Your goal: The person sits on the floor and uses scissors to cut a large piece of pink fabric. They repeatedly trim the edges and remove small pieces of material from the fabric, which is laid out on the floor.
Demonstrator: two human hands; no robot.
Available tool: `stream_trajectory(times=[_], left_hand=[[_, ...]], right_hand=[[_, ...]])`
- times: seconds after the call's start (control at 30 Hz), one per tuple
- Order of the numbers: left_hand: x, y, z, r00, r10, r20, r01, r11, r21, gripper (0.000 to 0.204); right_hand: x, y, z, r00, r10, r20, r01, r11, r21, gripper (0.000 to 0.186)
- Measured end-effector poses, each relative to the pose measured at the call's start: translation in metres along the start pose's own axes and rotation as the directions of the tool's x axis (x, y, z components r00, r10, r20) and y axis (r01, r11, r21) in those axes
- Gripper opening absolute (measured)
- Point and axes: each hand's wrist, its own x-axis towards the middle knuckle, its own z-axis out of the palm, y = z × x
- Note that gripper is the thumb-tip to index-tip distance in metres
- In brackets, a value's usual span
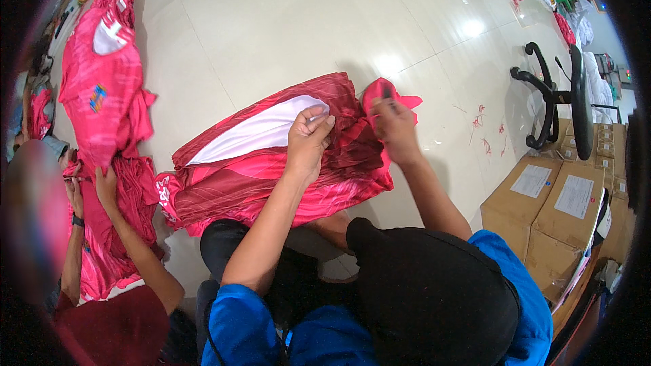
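Observation:
My left hand (310,139) is closed in a pinch above a heap of red and maroon shirts (271,193). Whatever its fingertips hold is too small to make out. Beneath it the white inner side (247,129) of a shirt lies exposed. My right hand (397,129), smeared by motion, is closed around a small dark object (387,89) that sticks out above the fingers. Next to that hand, a bright red piece of cloth (408,102) lies at the heap's right end.
At left a co-worker's hands (105,186) handle red shirts (102,102). Red thread scraps (479,118) litter the tiled floor. Cardboard boxes (559,193) and a tipped office chair (559,95) stand at right. A black rounded cloth shape (434,291) fills the lower middle.

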Motion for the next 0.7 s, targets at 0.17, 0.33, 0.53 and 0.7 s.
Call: stream_trajectory(times=[0.17, 0.33, 0.53, 0.7], left_hand=[[-0.003, 0.004, 0.002, 1.0, -0.008, 0.014, 0.007, 0.999, 0.043, 0.044], [0.001, -0.013, 0.001, 0.965, 0.248, 0.085, -0.262, 0.923, 0.283, 0.039], [-0.007, -0.001, 0.022, 0.974, 0.198, 0.11, -0.221, 0.934, 0.281, 0.033], [-0.007, 0.011, 0.008, 0.957, 0.242, 0.163, -0.275, 0.935, 0.223, 0.028]], right_hand=[[0.081, 0.022, -0.189, 0.779, -0.238, -0.579, 0.253, 0.966, -0.056, 0.02], [0.089, 0.013, -0.256, 0.177, -0.914, -0.366, 0.141, 0.391, -0.909, 0.025], [-0.025, -0.034, -0.033, 0.905, -0.426, 0.007, 0.362, 0.76, -0.539, 0.033], [-0.023, 0.008, 0.046, 0.87, -0.419, 0.259, 0.489, 0.801, -0.346, 0.037]])
